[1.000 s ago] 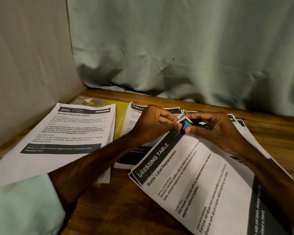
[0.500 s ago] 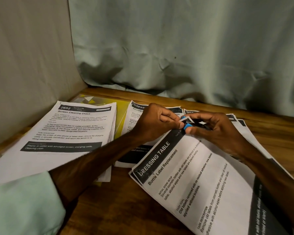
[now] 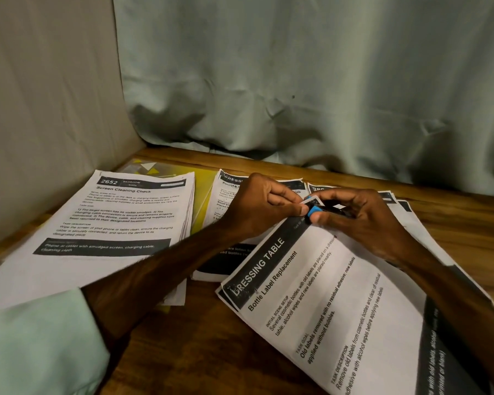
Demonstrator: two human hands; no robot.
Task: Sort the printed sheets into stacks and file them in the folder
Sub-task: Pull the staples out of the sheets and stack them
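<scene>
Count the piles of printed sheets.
4. The left pile lies on the yellow folder; the middle pile under the left hand; the far pile behind the right hand, which holds a blue-tipped tool; the near pile, corner pinched by the left hand. Arms may hide more.

so on the desk [image 3: 206, 352], far left is the screen cleaning check stack [image 3: 120, 218], lying on the folder [image 3: 204, 201], which pokes out past its right and back edges. just right of that is a second stack [image 3: 226, 195], then a third stack [image 3: 411, 226] further right, both partly under the front stack [image 3: 340, 303], which lies tilted, nearest the camera. left hand [image 3: 257, 206] and right hand [image 3: 362, 218] meet at its far corner, with a small clip [image 3: 314, 210] there. curtain [image 3: 297, 81] behind the desk, panel [image 3: 40, 109] on the left.
</scene>
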